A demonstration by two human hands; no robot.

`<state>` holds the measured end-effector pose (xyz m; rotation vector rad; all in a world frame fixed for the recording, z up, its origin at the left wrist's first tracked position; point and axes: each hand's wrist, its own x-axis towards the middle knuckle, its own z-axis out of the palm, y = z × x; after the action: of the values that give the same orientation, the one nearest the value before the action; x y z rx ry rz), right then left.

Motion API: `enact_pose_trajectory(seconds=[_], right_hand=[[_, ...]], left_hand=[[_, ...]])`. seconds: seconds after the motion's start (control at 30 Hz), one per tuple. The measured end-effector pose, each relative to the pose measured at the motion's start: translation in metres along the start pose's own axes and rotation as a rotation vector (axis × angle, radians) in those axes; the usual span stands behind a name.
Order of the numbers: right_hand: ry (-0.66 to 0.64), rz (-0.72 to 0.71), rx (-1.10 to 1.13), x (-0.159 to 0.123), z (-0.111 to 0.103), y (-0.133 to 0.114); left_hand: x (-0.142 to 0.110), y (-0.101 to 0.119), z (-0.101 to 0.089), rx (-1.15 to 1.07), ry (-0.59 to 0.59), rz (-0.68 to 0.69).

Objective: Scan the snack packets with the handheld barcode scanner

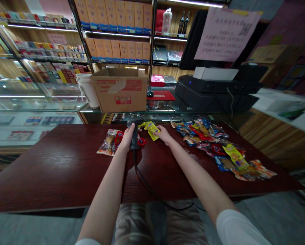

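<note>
My left hand [128,136] is wrapped round the handle of a black barcode scanner [135,136], held upright over the dark red table. In my right hand [164,135] is a yellow snack packet [152,130], gripped at its right edge and held beside the scanner head. Behind and left of the scanner lie a clear snack packet [108,143] with brown food inside and a red snack packet [118,137], partly hidden by my left hand. To the right spreads a pile of snack packets [200,133] in blue, red and yellow.
The scanner's black cable [148,186] trails down over the front edge of the table [52,163]. Beyond the table, a cardboard box [120,90] stands on a glass counter, with a white jug-like container [87,90] beside it. A black printer-like machine [213,85] is at back right.
</note>
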<state>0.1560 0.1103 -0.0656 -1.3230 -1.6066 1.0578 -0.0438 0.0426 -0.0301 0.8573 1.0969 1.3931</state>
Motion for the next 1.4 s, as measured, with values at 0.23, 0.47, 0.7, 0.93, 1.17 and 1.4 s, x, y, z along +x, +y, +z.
enact_pose_trajectory(seconds=[0.23, 0.47, 0.7, 0.93, 1.17, 1.4], right_hand=[[0.022, 0.033, 0.415, -0.044, -0.065, 0.018], [0.175, -0.192, 0.283, -0.053, -0.066, 0.042], [0.157, -0.253, 0.183, -0.054, -0.056, 0.047], [0.164, -0.211, 0.037, -0.058, -0.057, 0.046], [0.127, -0.239, 0.027, -0.06, -0.056, 0.042], [0.128, -0.279, 0.038, -0.063, -0.054, 0.044]], left_hand=[[-0.015, -0.009, 0.021, -0.021, -0.257, -0.031], [-0.033, -0.023, 0.041, -0.023, -0.512, -0.124], [-0.037, -0.025, 0.045, -0.059, -0.525, -0.162], [-0.039, -0.026, 0.048, -0.081, -0.55, -0.178], [-0.04, -0.024, 0.049, -0.082, -0.516, -0.127], [-0.036, -0.025, 0.046, -0.057, -0.447, -0.114]])
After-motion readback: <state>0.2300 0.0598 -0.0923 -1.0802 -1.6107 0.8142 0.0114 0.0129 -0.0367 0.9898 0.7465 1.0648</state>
